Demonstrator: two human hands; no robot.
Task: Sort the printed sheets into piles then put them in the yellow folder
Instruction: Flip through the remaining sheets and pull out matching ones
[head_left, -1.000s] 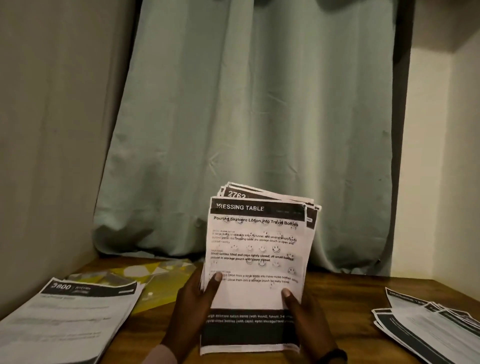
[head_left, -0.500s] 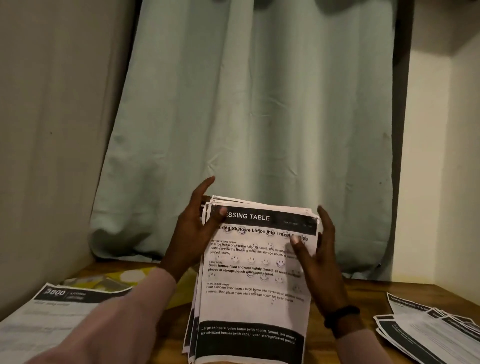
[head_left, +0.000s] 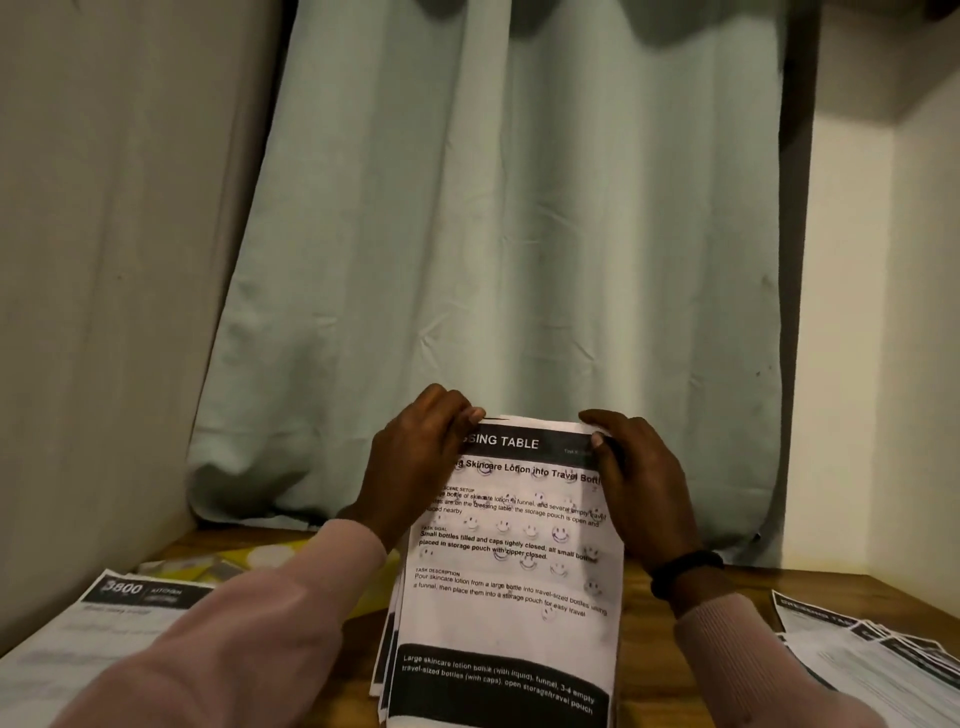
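A stack of printed sheets (head_left: 511, 582) headed "DRESSING TABLE" stands tilted on the wooden table (head_left: 639, 670) in front of me. My left hand (head_left: 415, 462) grips its top left corner, fingers curled over the upper edge. My right hand (head_left: 636, 483) grips the top right corner the same way, thumb on the front sheet. The yellow folder (head_left: 270, 558) lies flat at the back left, partly hidden by my left sleeve. A pile of sheets marked "3800" (head_left: 78, 639) lies at the left. Another fanned pile (head_left: 872, 660) lies at the right.
A pale green curtain (head_left: 509, 260) hangs behind the table. Walls close in at the left (head_left: 104, 286) and the right (head_left: 883, 338). A black band (head_left: 685, 566) sits on my right wrist.
Both hands climbed from the stack's lower part to its top corners and curled over the edge. The stack came down and its sheets now sit squared together.
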